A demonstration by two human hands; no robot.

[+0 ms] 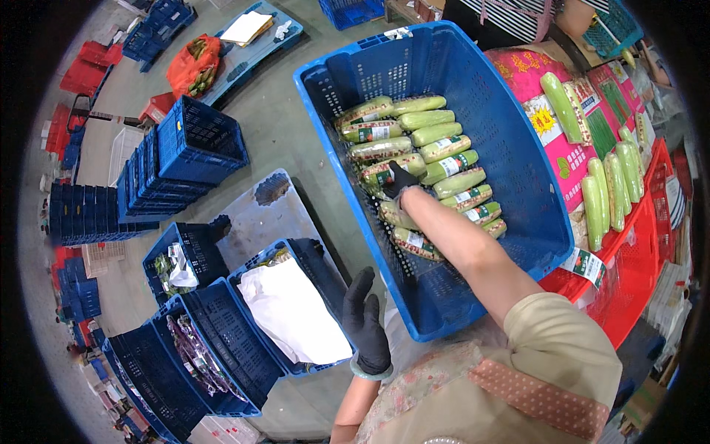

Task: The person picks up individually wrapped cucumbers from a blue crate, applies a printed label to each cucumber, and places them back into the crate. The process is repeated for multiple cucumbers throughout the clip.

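Observation:
A large blue plastic crate [410, 308] stands before me, with rows of wrapped corn cobs [449, 166] in it, several bearing labels. My right hand [400, 180], in a black glove, reaches into the crate and touches a wrapped cob in the left row; whether its fingers grip the cob cannot be told. My left hand [367, 324], also black-gloved, is outside the crate near its lower left side, fingers raised and apart, holding nothing. To the right, light green unlabelled cobs [592, 205] lie on pink printed sacks [566, 166].
Left of the large crate are blue crates with purple vegetables [202, 355] and a white sheet [294, 311]. Stacked blue crates [183, 161] stand beyond. A red crate [627, 299] is at the right. Another person [521, 19] stands at the top.

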